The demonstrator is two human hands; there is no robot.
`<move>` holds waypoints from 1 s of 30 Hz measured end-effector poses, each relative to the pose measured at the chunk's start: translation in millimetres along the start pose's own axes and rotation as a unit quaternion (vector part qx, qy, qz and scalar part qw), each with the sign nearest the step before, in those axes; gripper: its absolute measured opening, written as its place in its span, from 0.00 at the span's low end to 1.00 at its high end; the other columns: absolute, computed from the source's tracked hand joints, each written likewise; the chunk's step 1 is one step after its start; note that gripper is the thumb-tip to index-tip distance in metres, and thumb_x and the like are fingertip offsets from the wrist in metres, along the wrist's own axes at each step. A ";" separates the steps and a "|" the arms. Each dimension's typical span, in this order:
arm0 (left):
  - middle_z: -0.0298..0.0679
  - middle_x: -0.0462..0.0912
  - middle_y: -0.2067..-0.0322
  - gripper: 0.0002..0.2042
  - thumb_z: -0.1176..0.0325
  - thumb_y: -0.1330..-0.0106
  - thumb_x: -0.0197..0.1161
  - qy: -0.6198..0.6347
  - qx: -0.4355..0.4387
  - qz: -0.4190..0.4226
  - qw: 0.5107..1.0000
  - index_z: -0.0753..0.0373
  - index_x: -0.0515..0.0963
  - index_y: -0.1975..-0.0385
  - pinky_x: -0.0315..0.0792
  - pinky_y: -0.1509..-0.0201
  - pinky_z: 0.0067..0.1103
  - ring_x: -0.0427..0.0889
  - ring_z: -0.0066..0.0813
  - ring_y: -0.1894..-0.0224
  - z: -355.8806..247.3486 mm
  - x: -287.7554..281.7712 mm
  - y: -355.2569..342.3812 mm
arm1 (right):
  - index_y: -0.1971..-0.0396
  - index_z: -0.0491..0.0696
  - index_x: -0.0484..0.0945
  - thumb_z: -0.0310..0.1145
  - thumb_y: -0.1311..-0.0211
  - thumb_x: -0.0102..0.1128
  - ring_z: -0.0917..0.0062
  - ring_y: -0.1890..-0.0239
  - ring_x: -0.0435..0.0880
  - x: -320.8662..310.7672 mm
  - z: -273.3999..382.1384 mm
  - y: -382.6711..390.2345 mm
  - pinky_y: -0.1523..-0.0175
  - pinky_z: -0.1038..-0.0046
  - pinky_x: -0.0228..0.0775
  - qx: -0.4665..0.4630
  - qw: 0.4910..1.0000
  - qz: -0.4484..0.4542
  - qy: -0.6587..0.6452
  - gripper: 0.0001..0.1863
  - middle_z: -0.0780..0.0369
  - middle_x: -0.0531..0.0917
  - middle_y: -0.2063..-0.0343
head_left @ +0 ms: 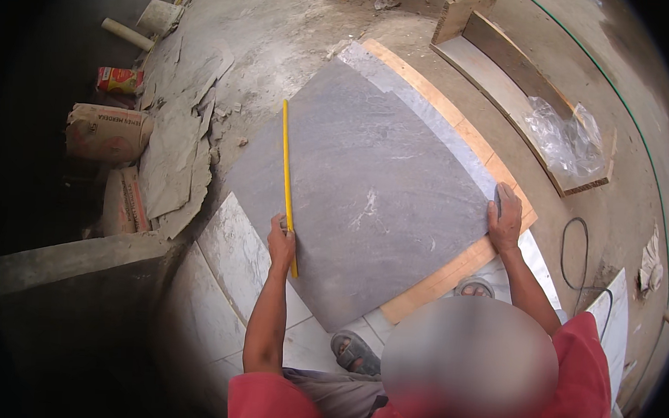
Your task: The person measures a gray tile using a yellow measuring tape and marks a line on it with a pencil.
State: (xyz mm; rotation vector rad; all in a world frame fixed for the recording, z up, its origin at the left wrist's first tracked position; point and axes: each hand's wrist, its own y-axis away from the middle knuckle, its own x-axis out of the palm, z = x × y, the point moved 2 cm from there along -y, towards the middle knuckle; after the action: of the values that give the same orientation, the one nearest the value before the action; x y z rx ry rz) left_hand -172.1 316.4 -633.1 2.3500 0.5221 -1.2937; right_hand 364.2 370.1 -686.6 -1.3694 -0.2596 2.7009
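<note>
A large dark grey slab with pale scuffs lies flat in front of me, over a light grey sheet and a tan board that show along its edges. My left hand is closed around the lower part of a long, thin yellow stick, which lies across the slab's left side. At the slab's right corner is my right hand. Its fingers are curled, with a small dark thing or edge between thumb and fingertips that I cannot make out.
White marbled tiles lie under and beside the slab. An open wooden trough holding clear plastic stands at the far right. A dark cable loops nearby. Paper sacks and broken slabs line the left.
</note>
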 end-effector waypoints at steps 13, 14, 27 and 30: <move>0.54 0.79 0.61 0.12 0.77 0.44 0.56 -0.248 -0.104 -0.026 0.963 0.67 0.73 0.59 0.71 0.51 0.41 0.78 0.55 0.56 144.6 -128.1 59.8 | 0.40 0.41 0.68 0.35 0.34 0.53 0.57 0.38 0.67 7.7 -1.5 6.6 0.33 0.60 0.56 -0.014 0.999 -0.003 0.039 0.25 0.51 0.71 0.40; 0.55 0.78 0.62 0.12 0.78 0.45 0.56 -0.251 -0.115 -0.013 0.961 0.67 0.72 0.59 0.71 0.50 0.42 0.78 0.57 0.56 163.7 -132.1 71.6 | 0.40 0.42 0.68 0.35 0.35 0.53 0.57 0.38 0.68 6.2 -0.2 3.2 0.33 0.61 0.57 -0.020 0.999 -0.007 0.030 0.25 0.52 0.71 0.40; 0.60 0.68 0.44 0.34 0.67 0.41 0.66 -0.176 -0.145 -0.034 0.973 0.65 0.59 0.35 0.67 0.38 0.41 0.70 0.59 0.41 239.6 -117.9 82.2 | 0.43 0.43 0.69 0.34 0.37 0.55 0.56 0.42 0.70 8.7 5.7 1.3 0.36 0.60 0.60 -0.026 0.999 -0.020 0.034 0.23 0.52 0.73 0.43; 0.61 0.67 0.43 0.33 0.66 0.39 0.64 -0.155 -0.053 -0.029 0.986 0.66 0.58 0.35 0.66 0.37 0.41 0.70 0.59 0.41 224.5 -99.7 38.3 | 0.42 0.43 0.69 0.34 0.36 0.54 0.56 0.41 0.69 10.5 4.0 5.3 0.35 0.61 0.59 -0.014 1.000 -0.004 0.016 0.23 0.52 0.72 0.42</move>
State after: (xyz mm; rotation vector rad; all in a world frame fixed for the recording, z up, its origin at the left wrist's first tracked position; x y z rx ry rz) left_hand -360.9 155.6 -650.8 2.0103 0.5469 -1.5796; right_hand 354.7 366.3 -693.7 -1.4136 -0.3022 2.6765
